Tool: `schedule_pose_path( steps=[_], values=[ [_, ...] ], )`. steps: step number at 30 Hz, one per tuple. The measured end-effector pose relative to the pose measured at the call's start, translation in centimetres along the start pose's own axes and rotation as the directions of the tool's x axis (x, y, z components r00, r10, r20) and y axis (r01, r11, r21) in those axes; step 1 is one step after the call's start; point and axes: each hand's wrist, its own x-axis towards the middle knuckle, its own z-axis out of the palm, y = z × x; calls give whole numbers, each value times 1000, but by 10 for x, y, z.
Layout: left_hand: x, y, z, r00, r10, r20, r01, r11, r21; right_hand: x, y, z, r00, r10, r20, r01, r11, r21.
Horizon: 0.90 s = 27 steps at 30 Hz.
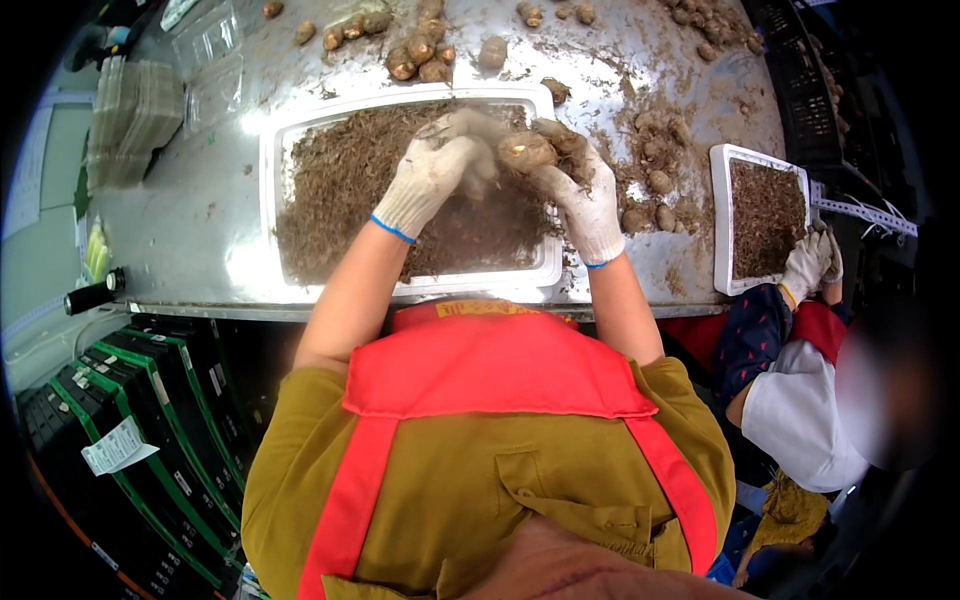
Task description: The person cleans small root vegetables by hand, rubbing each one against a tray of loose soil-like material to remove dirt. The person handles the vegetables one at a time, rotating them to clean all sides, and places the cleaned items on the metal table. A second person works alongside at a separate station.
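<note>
My right hand (pixel 588 205), in a white knitted glove with a blue cuff edge, is closed around a brown, hairy taro (pixel 527 152) with a pale patch on its side. To its left is my left hand (pixel 440 168), gloved the same way, with fingers bent and smeared by motion; whether it grips anything does not show. Both hands are above a white rectangular tray (pixel 553 262) filled with brown fibrous scraps (pixel 340 200). Loose taros (pixel 420 50) lie in a group past the tray's far edge.
More taros (pixel 655 150) and dirt lie right of the tray on the metal table (pixel 190 235). Stacked clear plastic containers (pixel 135 125) stand far left. A co-worker's gloved hands (pixel 808 262) are beside a smaller white tray (pixel 722 220). Black crates (pixel 130 400) stand below, left; another crate (pixel 800 85) is far right.
</note>
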Motion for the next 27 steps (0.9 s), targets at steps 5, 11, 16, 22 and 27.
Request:
schedule_pose_path(
  steps=[5,11,16,22,27],
  values=[
    [0,-11,-2,998,68,-4,-68,995,-78,2,7,-5,1000,8,30,-14,972,233],
    [-6,8,17,998,29,52,-30,999,21,-1,7,-2,999,-16,-35,12,995,-103],
    [0,-2,9,992,-43,115,38,998,48,-5,7,-3,993,-97,68,113,945,-307],
    [3,-3,15,995,-98,-10,98,995,32,-8,2,3,1000,-6,-2,6,992,-124],
    [1,-6,1,998,16,60,-9,992,-127,-5,8,-1,999,48,-1,-47,992,118]
  ],
)
